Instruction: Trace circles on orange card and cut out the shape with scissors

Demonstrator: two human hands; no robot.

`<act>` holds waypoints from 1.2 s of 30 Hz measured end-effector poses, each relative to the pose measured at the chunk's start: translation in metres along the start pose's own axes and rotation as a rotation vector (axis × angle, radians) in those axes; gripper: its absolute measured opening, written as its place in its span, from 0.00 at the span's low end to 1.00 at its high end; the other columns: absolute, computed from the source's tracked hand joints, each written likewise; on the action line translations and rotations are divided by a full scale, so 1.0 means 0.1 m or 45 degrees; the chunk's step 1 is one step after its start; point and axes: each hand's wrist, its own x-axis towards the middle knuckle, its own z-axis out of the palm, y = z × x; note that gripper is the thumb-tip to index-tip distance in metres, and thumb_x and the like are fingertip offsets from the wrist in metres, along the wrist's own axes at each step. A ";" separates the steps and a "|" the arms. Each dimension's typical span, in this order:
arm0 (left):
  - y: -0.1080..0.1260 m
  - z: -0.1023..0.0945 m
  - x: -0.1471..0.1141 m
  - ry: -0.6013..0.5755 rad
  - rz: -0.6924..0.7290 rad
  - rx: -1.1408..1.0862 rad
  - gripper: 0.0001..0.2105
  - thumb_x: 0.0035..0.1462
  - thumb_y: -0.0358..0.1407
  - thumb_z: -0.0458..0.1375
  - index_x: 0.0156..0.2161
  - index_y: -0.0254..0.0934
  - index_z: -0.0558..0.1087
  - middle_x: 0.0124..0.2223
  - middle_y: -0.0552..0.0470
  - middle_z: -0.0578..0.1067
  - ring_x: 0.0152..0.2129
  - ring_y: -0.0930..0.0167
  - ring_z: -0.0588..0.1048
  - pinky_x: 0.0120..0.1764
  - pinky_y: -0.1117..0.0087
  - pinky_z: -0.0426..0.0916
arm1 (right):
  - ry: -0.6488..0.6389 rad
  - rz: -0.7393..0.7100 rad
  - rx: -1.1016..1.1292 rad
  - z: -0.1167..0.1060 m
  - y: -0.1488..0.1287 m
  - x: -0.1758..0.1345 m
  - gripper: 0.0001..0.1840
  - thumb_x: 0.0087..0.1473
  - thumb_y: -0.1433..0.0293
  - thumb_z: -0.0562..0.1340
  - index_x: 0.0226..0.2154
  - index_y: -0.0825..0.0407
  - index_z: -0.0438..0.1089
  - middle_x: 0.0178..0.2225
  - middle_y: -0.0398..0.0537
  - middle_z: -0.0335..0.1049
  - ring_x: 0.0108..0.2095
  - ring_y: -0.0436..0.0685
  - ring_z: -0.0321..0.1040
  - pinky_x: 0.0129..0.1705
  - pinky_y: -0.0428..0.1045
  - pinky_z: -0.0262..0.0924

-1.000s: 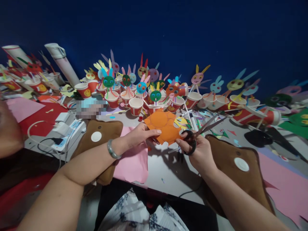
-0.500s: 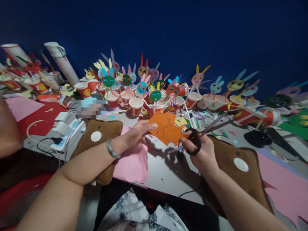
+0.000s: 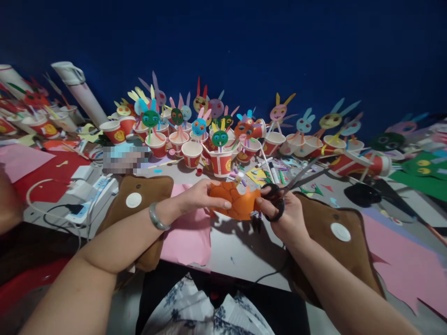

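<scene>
My left hand (image 3: 200,195) is closed on the left side of a piece of orange paper (image 3: 233,201), its thumb lying across the front. Curved outlines are drawn on the sheet, and its edge is notched from cutting. Black-handled scissors (image 3: 301,178) are hooked on the fingers of my right hand (image 3: 289,216), their blades pointing up and right, away from the paper. Thumb and finger of that same hand also touch the sheet's right edge. Pink paper (image 3: 188,237) lies on the table beneath my left wrist.
Red-and-white paper cups (image 3: 220,164) holding paper rabbit heads line the back. Brown cushion-like pads (image 3: 138,223) lie on both sides. A power strip (image 3: 92,197) with cables, a thermos (image 3: 82,90), and another person's arm (image 3: 10,200) are at left. Pens (image 3: 274,173) and scraps lie behind the sheet.
The orange paper has tilted and bent, showing a narrower face, and sits a little lower. My left thumb lies farther across it. The view has shifted slightly to the right.
</scene>
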 end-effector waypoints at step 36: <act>-0.03 0.13 -0.03 0.388 0.197 0.165 0.14 0.49 0.43 0.67 0.29 0.32 0.75 0.29 0.52 0.74 0.27 0.74 0.71 0.31 0.73 0.66 | -0.335 -0.023 -0.186 0.03 -0.17 -0.01 0.29 0.48 0.42 0.68 0.37 0.49 0.70 0.24 0.41 0.63 0.23 0.51 0.58 0.26 0.48 0.57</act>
